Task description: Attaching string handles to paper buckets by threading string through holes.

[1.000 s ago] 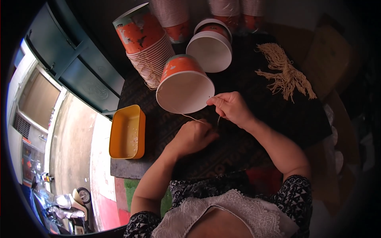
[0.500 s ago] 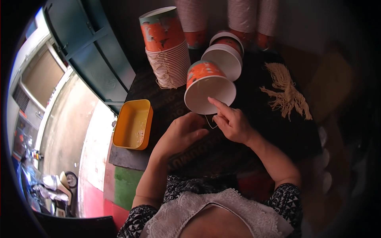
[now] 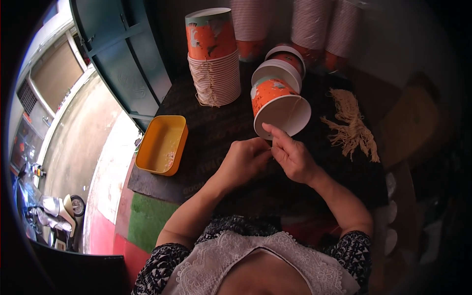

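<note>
Just beyond your fingertips, a little ahead and to the right of centre on the dark table [image 3: 196, 164], the paper tub [image 3: 282, 114] lies tipped on its side, its open mouth turned toward you. Your right hand [image 3: 292, 156] is nearest to it: the index finger stretches out across the lower left of the rim, in front of the white inside, while the other fingers are bent in below; you can't tell from this view whether that fingertip presses on the tub or whether the thumb is pinching anything. Your left hand [image 3: 250, 158] sits just beside the right, below the mouth, back of the hand up and fingers curled, with the tips so close to the right hand that whatever they may grip is hidden. The tub has an orange outer wall with grey and dark patches, a grey-green band at its base and a white rim; a thin pale line crosses the inner wall toward the right. Right behind it lie more tubs on their sides, one with a white mouth [image 3: 278, 73]. To the left stands a nested stack of tubs [image 3: 214, 78] wound with twine, and to the right lies a bundle of beige strings [image 3: 351, 125].
</note>
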Demonstrator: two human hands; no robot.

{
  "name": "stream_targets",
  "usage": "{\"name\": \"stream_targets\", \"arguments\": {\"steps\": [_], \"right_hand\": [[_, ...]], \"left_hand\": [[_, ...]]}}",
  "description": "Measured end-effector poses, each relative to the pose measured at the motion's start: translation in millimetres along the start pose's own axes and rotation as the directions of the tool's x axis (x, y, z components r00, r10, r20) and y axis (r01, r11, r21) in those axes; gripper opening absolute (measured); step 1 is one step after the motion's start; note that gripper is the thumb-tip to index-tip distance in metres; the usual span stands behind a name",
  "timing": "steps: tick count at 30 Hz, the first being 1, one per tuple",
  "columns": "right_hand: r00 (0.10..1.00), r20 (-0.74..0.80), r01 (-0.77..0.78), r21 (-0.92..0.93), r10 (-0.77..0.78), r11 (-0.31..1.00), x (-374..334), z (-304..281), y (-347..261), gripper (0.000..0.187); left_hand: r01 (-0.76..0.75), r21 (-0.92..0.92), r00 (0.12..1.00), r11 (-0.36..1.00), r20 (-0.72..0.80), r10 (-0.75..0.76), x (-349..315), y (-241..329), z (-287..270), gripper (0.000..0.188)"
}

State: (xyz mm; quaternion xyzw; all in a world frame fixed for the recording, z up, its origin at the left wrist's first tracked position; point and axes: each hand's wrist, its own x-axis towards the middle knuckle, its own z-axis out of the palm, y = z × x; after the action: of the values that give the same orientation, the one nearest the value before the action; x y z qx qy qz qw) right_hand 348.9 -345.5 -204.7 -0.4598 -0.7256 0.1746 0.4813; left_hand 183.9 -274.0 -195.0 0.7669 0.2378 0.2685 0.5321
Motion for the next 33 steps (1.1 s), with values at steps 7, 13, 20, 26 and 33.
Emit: {"name": "stream_targets", "arguments": {"steps": [7, 13, 20, 26, 33], "right_hand": [[0.99, -0.051, -0.137, -0.05, 0.134, 0.989, -27.0, -9.2, 4.8, 0.021], [0.998, -0.065, -0.031, -0.142, 0.022, 0.989, -35.4, -11.3, 18.1, 0.006], [0.99, -0.028, -0.137, -0.051, 0.136, 0.989, -48.0, -30.8, 28.0, 0.002], [0.996, -0.021, -0.084, -0.021, 0.084, 0.996, -49.7, -40.0, 19.7, 0.003], [0.999, 0.003, 0.05, -0.019, -0.05, 0.999, -45.3, -29.4, -2.8, 0.008]], "left_hand": [[-0.178, 0.218, 0.984, 0.96, 0.046, 0.172, 7.7, -10.5, 13.5, 0.009], [-0.333, 0.487, 0.943, 0.807, 0.183, 0.279, 10.4, -11.9, 12.3, 0.012], [-0.129, 0.67, 0.951, 0.731, -0.125, 0.282, 29.5, -12.7, -20.6, 0.011], [0.023, 0.857, 0.839, 0.515, -0.297, 0.456, 63.3, -20.3, -24.1, 0.043], [0.185, 0.677, 0.943, 0.712, -0.326, 0.064, 88.1, -74.0, -49.0, 0.022]]}}
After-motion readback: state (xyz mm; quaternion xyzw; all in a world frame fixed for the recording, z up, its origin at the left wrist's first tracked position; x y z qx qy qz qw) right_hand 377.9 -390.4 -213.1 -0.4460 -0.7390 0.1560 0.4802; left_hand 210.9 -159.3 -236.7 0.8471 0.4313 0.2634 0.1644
